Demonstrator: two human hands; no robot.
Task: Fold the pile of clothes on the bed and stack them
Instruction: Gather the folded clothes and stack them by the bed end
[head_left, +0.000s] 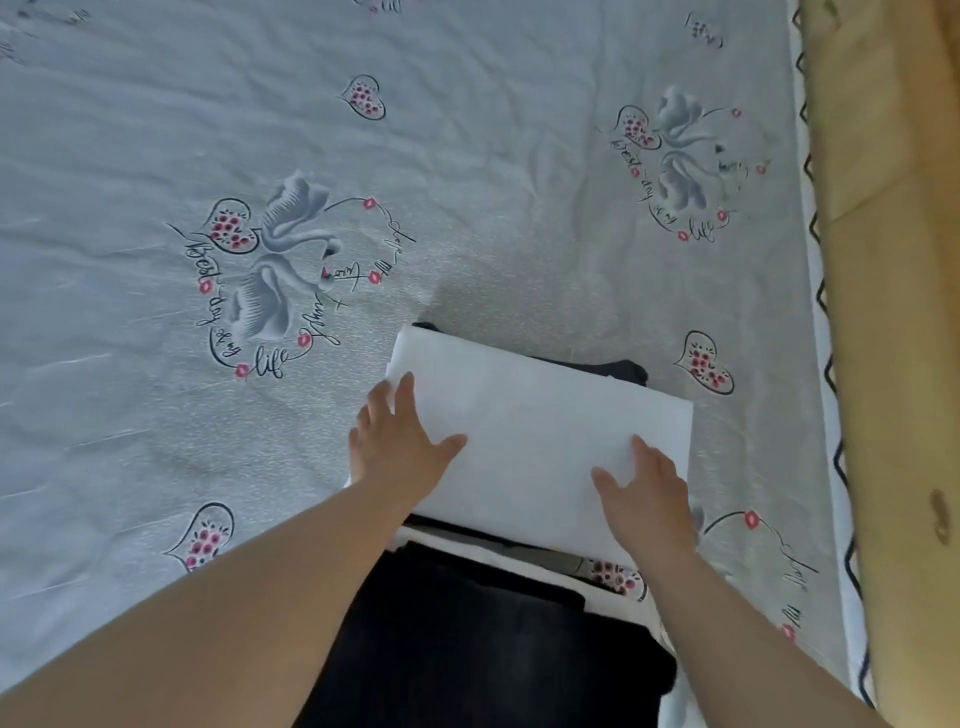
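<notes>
Covering nearly the whole view, a grey bed sheet (467, 156) printed with swans and hearts lies over the bed. On it, near its right edge, sits a stack of clothes with a folded white garment (535, 431) on top and dark pieces (467, 623) beneath. The left hand (400, 441) and right hand (644, 493) rest flat on the white garment, fingers straight, apart from each other.
</notes>
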